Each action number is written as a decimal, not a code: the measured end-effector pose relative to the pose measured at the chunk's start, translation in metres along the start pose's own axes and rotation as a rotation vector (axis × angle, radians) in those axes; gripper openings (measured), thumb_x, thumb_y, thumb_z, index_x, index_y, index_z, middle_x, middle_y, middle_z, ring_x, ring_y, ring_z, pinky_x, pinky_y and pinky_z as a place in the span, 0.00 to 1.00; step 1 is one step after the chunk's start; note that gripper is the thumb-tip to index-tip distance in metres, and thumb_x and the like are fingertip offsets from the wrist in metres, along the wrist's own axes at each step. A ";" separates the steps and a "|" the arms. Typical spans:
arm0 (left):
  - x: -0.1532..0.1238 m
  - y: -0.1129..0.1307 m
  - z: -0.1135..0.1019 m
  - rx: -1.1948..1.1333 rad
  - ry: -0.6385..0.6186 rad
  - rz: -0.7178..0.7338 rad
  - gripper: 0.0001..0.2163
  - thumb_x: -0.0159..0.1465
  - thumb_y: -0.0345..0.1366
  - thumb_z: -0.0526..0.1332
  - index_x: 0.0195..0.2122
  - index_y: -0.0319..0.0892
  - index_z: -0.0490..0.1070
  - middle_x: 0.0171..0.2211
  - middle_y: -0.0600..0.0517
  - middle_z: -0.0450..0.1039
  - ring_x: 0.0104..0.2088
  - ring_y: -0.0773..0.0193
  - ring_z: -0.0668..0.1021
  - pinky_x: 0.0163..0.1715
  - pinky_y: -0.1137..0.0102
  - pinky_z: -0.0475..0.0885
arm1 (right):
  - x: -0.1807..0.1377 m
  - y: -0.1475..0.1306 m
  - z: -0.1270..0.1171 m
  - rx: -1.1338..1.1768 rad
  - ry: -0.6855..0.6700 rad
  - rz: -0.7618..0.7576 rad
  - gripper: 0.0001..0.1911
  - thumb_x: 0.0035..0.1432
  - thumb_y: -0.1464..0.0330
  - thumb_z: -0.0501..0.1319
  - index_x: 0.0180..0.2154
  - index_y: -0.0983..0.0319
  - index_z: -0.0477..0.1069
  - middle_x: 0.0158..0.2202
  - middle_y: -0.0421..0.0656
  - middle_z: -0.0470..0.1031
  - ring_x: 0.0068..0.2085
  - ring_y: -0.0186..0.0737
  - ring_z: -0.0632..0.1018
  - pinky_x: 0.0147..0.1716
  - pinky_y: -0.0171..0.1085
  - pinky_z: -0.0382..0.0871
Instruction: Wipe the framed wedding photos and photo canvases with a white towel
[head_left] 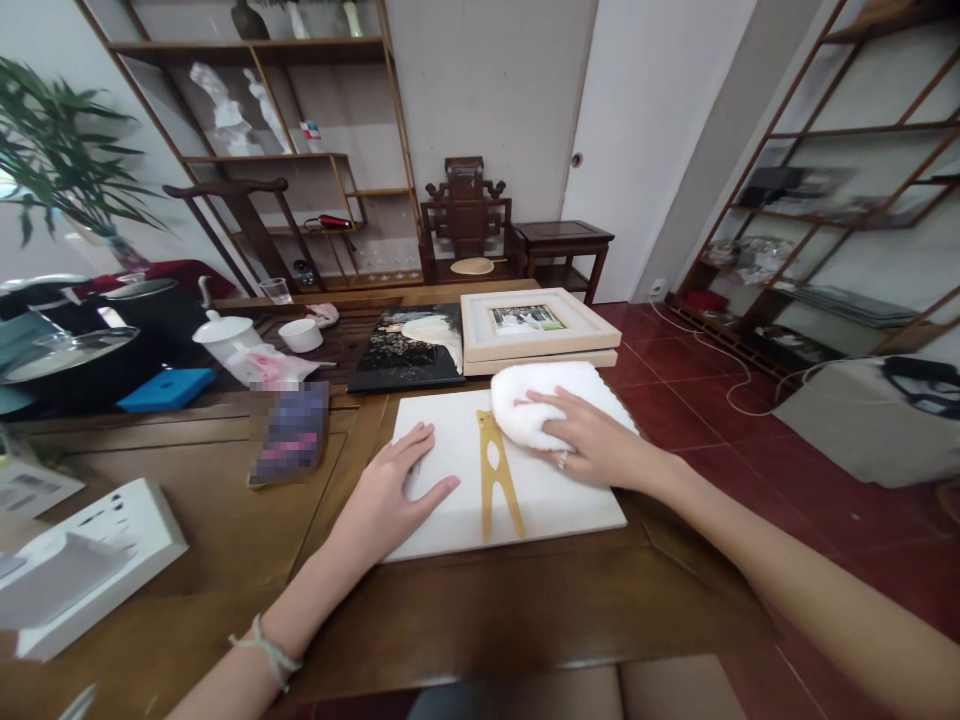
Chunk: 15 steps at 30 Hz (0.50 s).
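Observation:
A white board, the back of a picture frame [450, 505], lies flat on the wooden table [225, 540] with a gold-coloured stand strut [496, 478] on it. My left hand [394, 485] lies flat and open on the board's left part. My right hand [592, 440] presses a white folded cloth [529, 400] onto the board's upper right corner, fingers curled over it. A ring shows on that hand.
Behind the board lie a framed photo [534, 322] on a stack and a dark photo print [409, 350]. A blurred box [289, 432], a blue case [166, 389], white cups, pots and a white box [82, 565] sit to the left. Chairs and shelves stand behind.

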<state>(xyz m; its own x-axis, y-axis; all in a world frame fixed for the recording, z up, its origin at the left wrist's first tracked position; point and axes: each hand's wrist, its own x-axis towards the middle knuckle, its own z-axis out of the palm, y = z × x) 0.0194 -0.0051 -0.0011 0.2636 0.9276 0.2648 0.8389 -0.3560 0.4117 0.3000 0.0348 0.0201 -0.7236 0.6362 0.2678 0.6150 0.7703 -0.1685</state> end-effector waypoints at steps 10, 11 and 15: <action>-0.001 0.001 0.003 -0.021 0.028 -0.008 0.28 0.58 0.51 0.58 0.53 0.35 0.67 0.57 0.43 0.65 0.59 0.54 0.66 0.59 0.56 0.60 | -0.017 -0.035 0.000 0.035 -0.054 -0.060 0.15 0.48 0.79 0.54 0.37 0.64 0.73 0.61 0.52 0.58 0.64 0.51 0.52 0.59 0.60 0.44; -0.001 0.001 0.003 -0.018 0.026 -0.003 0.28 0.58 0.50 0.58 0.53 0.35 0.67 0.57 0.43 0.65 0.59 0.54 0.66 0.59 0.56 0.60 | -0.024 -0.045 -0.002 0.044 -0.079 -0.073 0.15 0.47 0.79 0.55 0.36 0.63 0.74 0.62 0.51 0.57 0.64 0.51 0.51 0.59 0.60 0.43; 0.000 0.001 0.002 0.007 0.019 0.017 0.28 0.58 0.51 0.58 0.52 0.35 0.67 0.57 0.42 0.65 0.58 0.53 0.66 0.59 0.56 0.60 | -0.044 -0.068 -0.008 0.083 -0.159 -0.170 0.16 0.44 0.78 0.57 0.36 0.61 0.74 0.63 0.47 0.54 0.65 0.52 0.48 0.60 0.60 0.39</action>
<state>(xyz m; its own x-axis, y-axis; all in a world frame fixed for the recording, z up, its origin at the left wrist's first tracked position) 0.0213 -0.0055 -0.0026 0.2687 0.9193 0.2877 0.8377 -0.3704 0.4012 0.2928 -0.0459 0.0274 -0.8587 0.4909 0.1471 0.4572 0.8635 -0.2127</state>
